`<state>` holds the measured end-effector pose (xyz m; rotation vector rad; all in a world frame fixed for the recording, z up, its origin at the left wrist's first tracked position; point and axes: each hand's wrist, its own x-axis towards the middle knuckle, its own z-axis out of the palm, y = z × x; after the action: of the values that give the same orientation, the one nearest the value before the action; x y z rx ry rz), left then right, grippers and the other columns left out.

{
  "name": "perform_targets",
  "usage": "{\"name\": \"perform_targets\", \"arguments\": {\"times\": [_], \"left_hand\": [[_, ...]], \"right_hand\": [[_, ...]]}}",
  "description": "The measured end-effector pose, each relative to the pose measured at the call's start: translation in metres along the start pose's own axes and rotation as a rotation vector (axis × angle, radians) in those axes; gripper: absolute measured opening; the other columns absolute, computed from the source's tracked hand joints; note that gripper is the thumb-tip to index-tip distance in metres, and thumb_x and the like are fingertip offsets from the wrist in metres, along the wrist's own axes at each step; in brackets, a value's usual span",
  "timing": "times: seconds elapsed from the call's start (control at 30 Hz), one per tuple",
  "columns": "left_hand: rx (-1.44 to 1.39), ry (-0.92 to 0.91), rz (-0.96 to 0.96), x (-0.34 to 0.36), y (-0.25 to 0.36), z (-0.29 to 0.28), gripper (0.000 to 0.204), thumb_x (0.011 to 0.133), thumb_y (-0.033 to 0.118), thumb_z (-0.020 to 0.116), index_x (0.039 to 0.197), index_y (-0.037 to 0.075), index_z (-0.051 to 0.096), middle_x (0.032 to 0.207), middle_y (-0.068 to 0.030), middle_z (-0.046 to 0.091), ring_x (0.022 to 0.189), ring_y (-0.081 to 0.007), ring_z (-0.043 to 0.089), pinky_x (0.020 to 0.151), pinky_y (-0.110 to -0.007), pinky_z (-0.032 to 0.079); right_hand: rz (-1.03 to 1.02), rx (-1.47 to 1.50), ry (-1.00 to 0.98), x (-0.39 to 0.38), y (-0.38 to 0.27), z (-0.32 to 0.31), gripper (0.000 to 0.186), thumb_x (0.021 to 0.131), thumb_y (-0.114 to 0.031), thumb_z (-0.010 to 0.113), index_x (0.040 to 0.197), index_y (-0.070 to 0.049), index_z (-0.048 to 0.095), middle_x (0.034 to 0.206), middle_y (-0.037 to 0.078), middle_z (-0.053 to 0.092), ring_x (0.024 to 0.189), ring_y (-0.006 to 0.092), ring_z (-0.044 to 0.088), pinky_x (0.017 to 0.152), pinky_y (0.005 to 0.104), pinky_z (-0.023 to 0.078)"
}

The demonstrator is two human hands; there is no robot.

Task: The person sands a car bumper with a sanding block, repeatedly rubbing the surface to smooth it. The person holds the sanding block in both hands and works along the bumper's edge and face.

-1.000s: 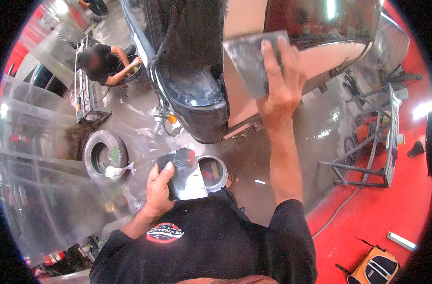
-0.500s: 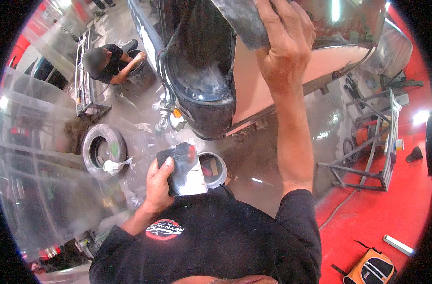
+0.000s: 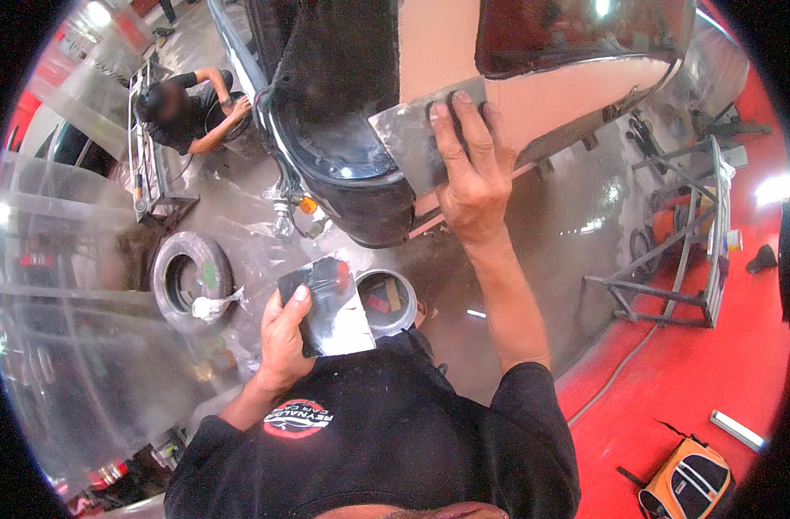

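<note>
At upper centre, our right hand (image 3: 477, 177) holds a flat, grey, four-cornered sheet (image 3: 409, 143) over the pale-pink car-body panel (image 3: 576, 99); we cannot tell whether they touch. The panel's lower band slants toward the upper right, above our 2 hands, the right nearer. Left of centre, our left hand (image 3: 284, 333) grips a shiny silver rectangular plate (image 3: 339, 311).

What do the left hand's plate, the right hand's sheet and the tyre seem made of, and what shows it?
Plate: probably smooth metal, polished, since it mirrors light and red; glossy plastic is possible.
Sheet: perhaps thin metal or stiff plastic; its dull, smeared grey face leaves that open.
Tyre: likely rubber, matt grey, judging by its thick ring shape.
</note>
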<state>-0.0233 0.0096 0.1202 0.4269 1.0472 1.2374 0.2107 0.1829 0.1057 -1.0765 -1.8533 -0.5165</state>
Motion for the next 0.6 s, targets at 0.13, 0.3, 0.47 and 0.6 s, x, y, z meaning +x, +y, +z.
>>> {"name": "perform_targets", "arguments": {"times": [0.13, 0.3, 0.47, 0.6], "left_hand": [[0.053, 0.021, -0.009, 0.001, -0.003, -0.006, 0.032, 0.101, 0.015, 0.049, 0.128, -0.001, 0.054, 0.119, -0.0135, 0.066, 0.104, -0.0231, 0.067, 0.088, -0.037, 0.056], [0.077, 0.02, -0.005, 0.001, 0.0, -0.003, 0.032, 0.1, 0.016, 0.049, 0.128, 0.0, 0.054, 0.12, -0.0122, 0.065, 0.105, -0.0221, 0.067, 0.089, -0.035, 0.055], [0.12, 0.03, 0.004, 0.001, -0.001, -0.005, 0.031, 0.101, 0.017, 0.049, 0.127, 0.001, 0.054, 0.117, -0.0103, 0.066, 0.104, -0.0209, 0.066, 0.088, -0.034, 0.054], [0.241, 0.026, 0.006, 0.001, 0.001, -0.006, 0.031, 0.101, 0.017, 0.049, 0.127, 0.001, 0.054, 0.115, -0.0089, 0.066, 0.103, -0.0201, 0.067, 0.087, -0.033, 0.055]], "right_hand": [[0.051, 0.018, -0.042, -0.015, -0.006, -0.008, 0.058, 0.073, -0.002, 0.066, 0.13, -0.014, 0.066, 0.139, 0.008, 0.057, 0.123, 0.0372, 0.051, 0.104, 0.0455, 0.04], [0.038, -0.004, -0.089, -0.041, 0.002, -0.01, 0.057, 0.074, -0.011, 0.066, 0.131, -0.016, 0.065, 0.141, 0.007, 0.055, 0.123, 0.0374, 0.05, 0.101, 0.048, 0.041], [0.107, -0.011, -0.162, -0.047, 0.009, -0.037, 0.045, 0.085, -0.016, 0.058, 0.129, -0.016, 0.067, 0.137, 0.009, 0.057, 0.121, 0.0362, 0.052, 0.102, 0.0467, 0.04], [0.132, -0.025, 0.044, -0.025, 0.053, -0.027, 0.043, 0.087, -0.017, 0.057, 0.129, -0.013, 0.065, 0.133, 0.013, 0.059, 0.12, 0.0365, 0.053, 0.103, 0.0468, 0.039]]}}
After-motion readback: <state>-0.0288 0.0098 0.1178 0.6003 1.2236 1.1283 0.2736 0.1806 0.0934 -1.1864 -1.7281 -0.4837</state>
